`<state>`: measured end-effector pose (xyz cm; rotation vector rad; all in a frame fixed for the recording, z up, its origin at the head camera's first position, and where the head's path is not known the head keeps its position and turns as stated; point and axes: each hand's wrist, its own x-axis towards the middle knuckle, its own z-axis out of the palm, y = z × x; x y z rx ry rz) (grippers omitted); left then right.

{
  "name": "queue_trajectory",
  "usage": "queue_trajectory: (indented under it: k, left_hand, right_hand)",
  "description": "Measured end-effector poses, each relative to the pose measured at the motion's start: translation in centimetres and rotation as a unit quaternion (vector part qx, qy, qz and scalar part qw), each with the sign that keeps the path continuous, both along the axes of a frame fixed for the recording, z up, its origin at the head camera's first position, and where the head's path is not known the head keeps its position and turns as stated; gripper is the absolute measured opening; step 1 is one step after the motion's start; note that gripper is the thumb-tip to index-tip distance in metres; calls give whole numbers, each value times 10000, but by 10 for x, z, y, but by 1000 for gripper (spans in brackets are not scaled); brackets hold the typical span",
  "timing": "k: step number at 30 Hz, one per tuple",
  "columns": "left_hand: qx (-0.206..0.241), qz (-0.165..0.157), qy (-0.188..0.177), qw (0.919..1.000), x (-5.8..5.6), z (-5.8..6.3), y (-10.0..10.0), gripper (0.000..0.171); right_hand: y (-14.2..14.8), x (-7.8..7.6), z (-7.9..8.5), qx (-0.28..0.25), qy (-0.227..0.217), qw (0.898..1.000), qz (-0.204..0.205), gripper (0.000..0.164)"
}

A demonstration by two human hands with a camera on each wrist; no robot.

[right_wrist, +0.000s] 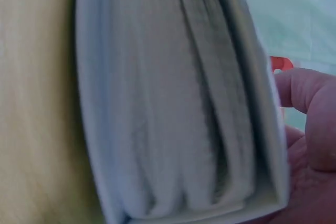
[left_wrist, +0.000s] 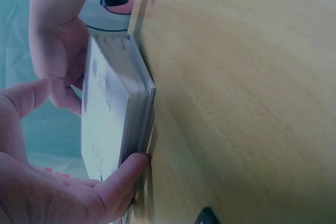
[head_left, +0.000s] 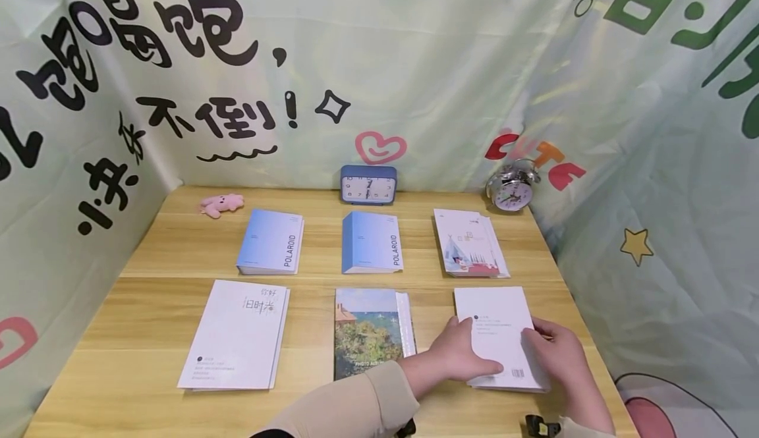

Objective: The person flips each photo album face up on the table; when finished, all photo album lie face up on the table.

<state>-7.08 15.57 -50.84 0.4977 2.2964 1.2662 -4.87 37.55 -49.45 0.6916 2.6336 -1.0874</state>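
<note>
A thick white photo album (head_left: 498, 332) with small print and a barcode lies at the front right of the table, between both hands. My left hand (head_left: 465, 352) is at its left side; a fingertip touches that edge in the left wrist view, while the thumb (left_wrist: 29, 98) stretches out above the cover. Along the opposite edge, my right hand (head_left: 557, 352) grips the album, its thumb on the cover and the other fingers largely hidden. The right wrist view shows the album's page edges (right_wrist: 157, 103) up close. A landscape-covered photo album (head_left: 367, 326) lies near the left forearm.
Another white album (head_left: 234, 336) lies at front left. Behind are two blue POLAROID albums (head_left: 269, 240) and an illustrated album (head_left: 471, 244). At the back sit a pink toy (head_left: 222, 205), a blue clock (head_left: 368, 185) and a silver alarm clock (head_left: 512, 188), before a printed curtain.
</note>
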Motion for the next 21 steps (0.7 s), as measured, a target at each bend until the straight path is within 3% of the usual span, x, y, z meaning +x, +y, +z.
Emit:
queue_trajectory:
  k: [5,15,21]
  left_hand:
    - [179,-116,65,9998,-1,-3,0,75]
    - [-31,-39,70,10000,1,-1,2,81]
    - [-684,-171,330,9970,2,-2,7,94]
  right_hand:
    - [-2,2,5,-111,173,9997,-106,62]
    - [-6,15,26,123,1105,9935,-235,44]
    - [-9,18,40,61,934,9956,86,51]
